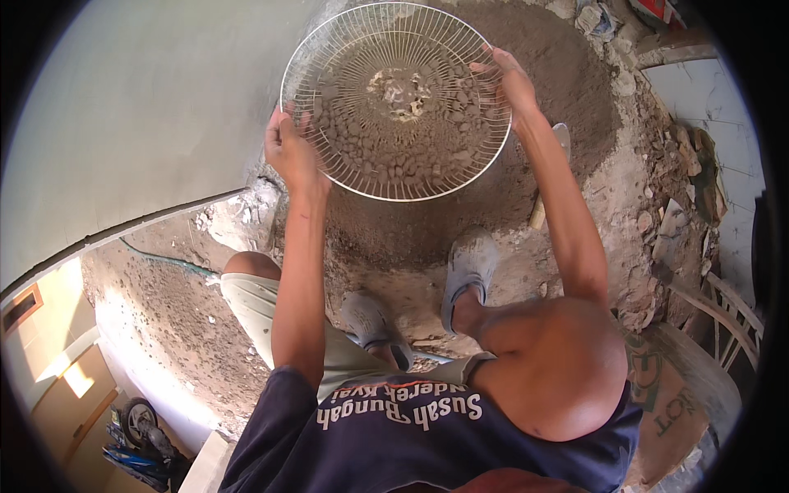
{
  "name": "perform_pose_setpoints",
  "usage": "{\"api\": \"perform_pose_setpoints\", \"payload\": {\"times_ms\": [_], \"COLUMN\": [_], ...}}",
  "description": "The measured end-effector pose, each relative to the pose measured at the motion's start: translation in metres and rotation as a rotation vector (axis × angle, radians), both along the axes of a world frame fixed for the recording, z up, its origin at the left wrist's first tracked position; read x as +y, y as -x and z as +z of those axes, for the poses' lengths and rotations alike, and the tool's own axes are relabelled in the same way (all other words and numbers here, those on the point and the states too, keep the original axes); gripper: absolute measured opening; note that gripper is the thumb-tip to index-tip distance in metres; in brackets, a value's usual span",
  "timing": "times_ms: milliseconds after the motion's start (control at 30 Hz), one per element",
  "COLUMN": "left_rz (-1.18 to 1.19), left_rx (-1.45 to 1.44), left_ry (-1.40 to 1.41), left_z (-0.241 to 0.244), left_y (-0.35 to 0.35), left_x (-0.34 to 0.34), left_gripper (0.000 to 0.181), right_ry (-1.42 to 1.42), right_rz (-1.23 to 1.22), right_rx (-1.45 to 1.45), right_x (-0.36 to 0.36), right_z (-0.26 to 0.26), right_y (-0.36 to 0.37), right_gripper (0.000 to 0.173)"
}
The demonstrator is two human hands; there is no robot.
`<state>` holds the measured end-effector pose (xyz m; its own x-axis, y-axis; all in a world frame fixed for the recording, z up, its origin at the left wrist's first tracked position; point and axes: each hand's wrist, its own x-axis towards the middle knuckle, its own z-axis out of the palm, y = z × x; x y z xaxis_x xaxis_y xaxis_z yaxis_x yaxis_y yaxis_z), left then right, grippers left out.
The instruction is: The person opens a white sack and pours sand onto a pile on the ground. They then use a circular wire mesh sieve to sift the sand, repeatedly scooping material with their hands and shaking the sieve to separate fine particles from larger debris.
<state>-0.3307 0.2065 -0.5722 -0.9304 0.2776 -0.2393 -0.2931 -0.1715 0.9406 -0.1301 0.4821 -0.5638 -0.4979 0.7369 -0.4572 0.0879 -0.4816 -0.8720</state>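
Note:
A round wire fan guard (pixel 400 196) is held between my two hands over a heap of damp sand or mortar mix (pixel 548 68). Brown clumps (pixel 400 154) lie on its wires, mostly in the near half and towards the right. A pale, crusted patch (pixel 397 92) covers its centre. My left hand (pixel 290 145) grips the rim at the left, thumb on top. At the upper right, my right hand (pixel 513 80) has hold of the rim, with fingertips showing through the wires. Under my right forearm lies a trowel with a wooden handle (pixel 537 214), partly hidden.
A smooth grey plastered wall (pixel 154 105) rises close at the left. Behind its lower edge a green hose (pixel 166 260) crosses the dirt. Rubble (pixel 672 222) lines the right side, with a printed sack (pixel 666 425) nearer me. A motorcycle (pixel 145 440) stands at lower left.

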Motion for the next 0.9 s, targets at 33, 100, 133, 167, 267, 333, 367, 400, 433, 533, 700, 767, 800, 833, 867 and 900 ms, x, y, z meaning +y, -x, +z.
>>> {"api": "perform_pose_setpoints", "payload": {"times_ms": [33, 100, 133, 167, 267, 333, 367, 400, 433, 533, 700, 767, 800, 833, 867, 900], "left_rz": [-0.015, 0.112, 0.162, 0.156, 0.157, 0.173, 0.187, 0.217, 0.255, 0.353, 0.568, 0.684, 0.734, 0.78, 0.801, 0.817], "left_rx": [0.003, -0.056, -0.086, -0.093, -0.121, -0.123, -0.135, -0.128, -0.106, -0.211, -0.319, -0.349, -0.356, -0.362, -0.309, -0.259], "left_ry": [-0.039, 0.007, 0.015, 0.019, 0.024, -0.021, -0.049, -0.083, -0.119, -0.223, -0.236, -0.209, -0.217, -0.233, -0.243, -0.262], "left_z": [-0.003, 0.0, 0.008, 0.012, 0.016, 0.025, 0.034, 0.041, 0.049, 0.092, 0.152, 0.156, 0.162, 0.167, 0.176, 0.18], "left_y": [0.002, -0.026, -0.041, -0.05, -0.071, -0.057, -0.058, -0.062, -0.067, -0.083, -0.1, -0.114, -0.122, -0.125, -0.127, -0.126], "left_x": [0.005, -0.035, -0.045, -0.046, -0.045, -0.042, -0.047, -0.064, -0.077, -0.105, -0.226, -0.284, -0.317, -0.349, -0.385, -0.419], "left_gripper": [0.044, 0.04, 0.038, 0.037, 0.036, 0.036, 0.036, 0.037, 0.038, 0.044, 0.041, 0.041, 0.044, 0.046, 0.048, 0.051], "right_ry": [-0.025, -0.055, -0.05, -0.044, 0.029, 0.014, -0.06, -0.127, -0.146, -0.234, -0.203, -0.189, -0.175, -0.139, -0.096, -0.059], "right_rz": [0.016, 0.077, 0.085, 0.097, 0.059, 0.069, 0.134, 0.186, 0.222, 0.339, 0.613, 0.716, 0.78, 0.838, 0.919, 0.967], "right_rx": [-0.008, -0.08, -0.097, -0.106, -0.099, -0.063, -0.078, -0.163, -0.187, -0.26, -0.293, -0.284, -0.268, -0.258, -0.211, -0.15], "right_x": [0.0, -0.028, -0.032, -0.034, -0.033, -0.026, -0.021, -0.031, -0.037, -0.04, -0.147, -0.208, -0.243, -0.273, -0.302, -0.329], "right_z": [-0.01, 0.005, 0.008, 0.005, 0.011, 0.014, 0.023, 0.041, 0.058, 0.102, 0.17, 0.181, 0.183, 0.187, 0.188, 0.189], "right_y": [-0.003, -0.006, -0.02, -0.031, -0.032, -0.017, -0.015, -0.008, -0.003, 0.002, 0.053, 0.078, 0.089, 0.101, 0.114, 0.13], "right_gripper": [0.037, 0.035, 0.035, 0.035, 0.035, 0.036, 0.037, 0.038, 0.04, 0.052, 0.038, 0.035, 0.033, 0.033, 0.035, 0.037]}}
